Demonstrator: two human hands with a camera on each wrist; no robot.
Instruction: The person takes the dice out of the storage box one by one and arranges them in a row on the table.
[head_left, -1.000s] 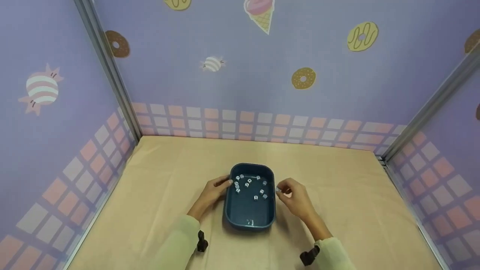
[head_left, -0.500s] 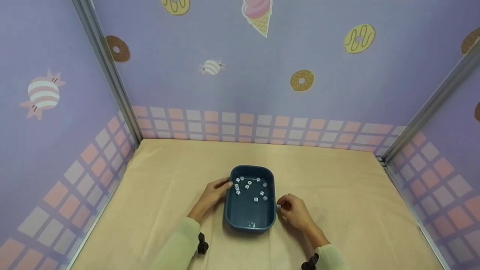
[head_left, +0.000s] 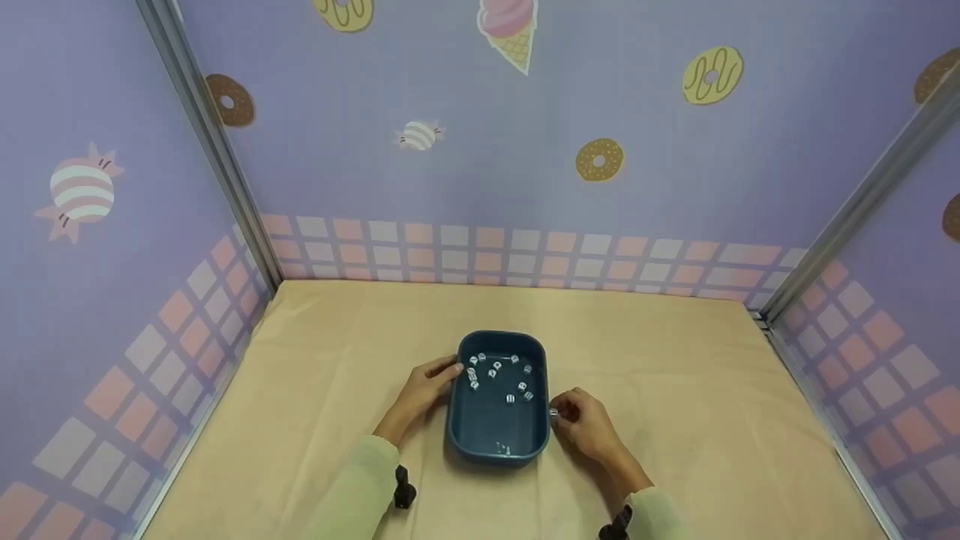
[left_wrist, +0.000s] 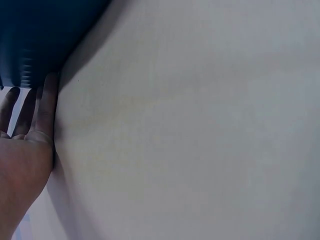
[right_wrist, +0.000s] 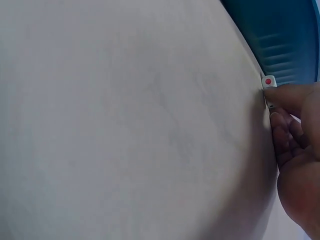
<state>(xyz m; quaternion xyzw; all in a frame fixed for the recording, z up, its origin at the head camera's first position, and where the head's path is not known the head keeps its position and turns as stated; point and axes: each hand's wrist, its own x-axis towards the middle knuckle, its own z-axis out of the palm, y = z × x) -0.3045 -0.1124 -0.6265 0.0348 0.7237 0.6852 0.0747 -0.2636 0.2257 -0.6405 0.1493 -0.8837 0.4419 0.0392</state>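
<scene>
A deep, dark-blue rectangular tray with rounded corners [head_left: 499, 431] sits on the worktop [head_left: 675, 360], which is covered in tan cloth. Taking the tray as a dial with 12 at its far end, the person's left hand [head_left: 422, 390] is at 10 o'clock. Its fingers are extended against the outer wall, and its thumb lies at the rim.

Just past 3 o'clock, the right hand [head_left: 589, 427] pinches a small white cubic die [right_wrist: 268, 81] between thumb and curled fingers, just beside the tray's outer wall (one red pip shows in the right wrist view). Whether the die touches the wall or the cloth, I cannot tell.

Inside the tray, about a dozen small white dice with dark markings [head_left: 511, 399] lie scattered, some in a cluster towards 10 and 11 o'clock, others between 12 and 3; their pips are too small to read.

Pale green sleeves [head_left: 364, 469] cover both forearms. At 12 o'clock, beyond the worktop, stands a lilac wall printed with sweets [head_left: 495, 180].
</scene>
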